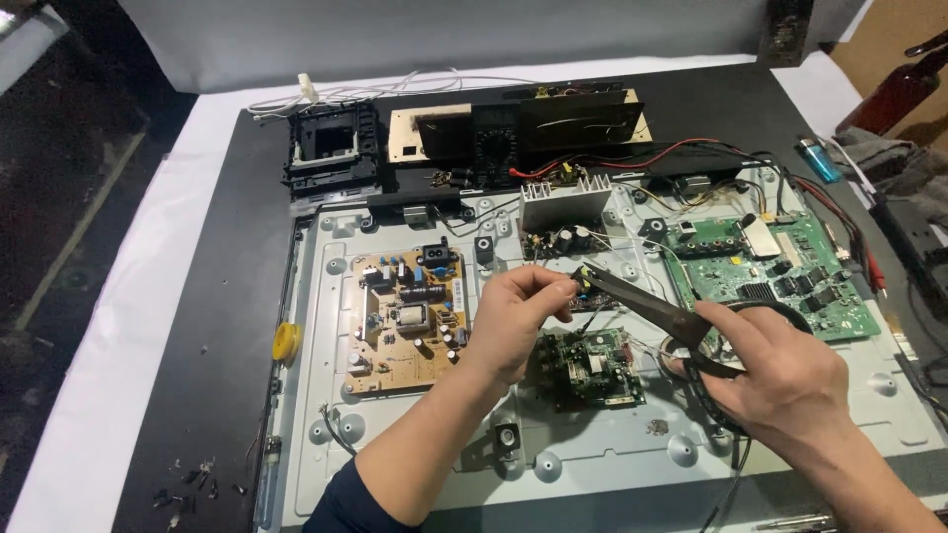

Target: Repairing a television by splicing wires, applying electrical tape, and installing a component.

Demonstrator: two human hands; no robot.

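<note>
Two hands meet above the grey metal chassis panel point(415, 434): the left hand point(513, 321) pinches a small component with thin wires point(585, 286), and the right hand point(790, 380) grips black-handled scissors point(652, 308), blades nearly closed on it. Trimming appears underway; a clean cut calls for steady alignment above the small green circuit board point(591, 367).

left hand point(513, 321) pinches wire point(583, 279) | right hand point(780, 380) grips scissors point(657, 311) | above small green board point(591, 367)

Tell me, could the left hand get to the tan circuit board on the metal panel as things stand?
Probably yes. The left hand is pinching a small part at the scissors tips, right beside the tan circuit board. Nothing lies over the board, though the hand would have to let go first.
</note>
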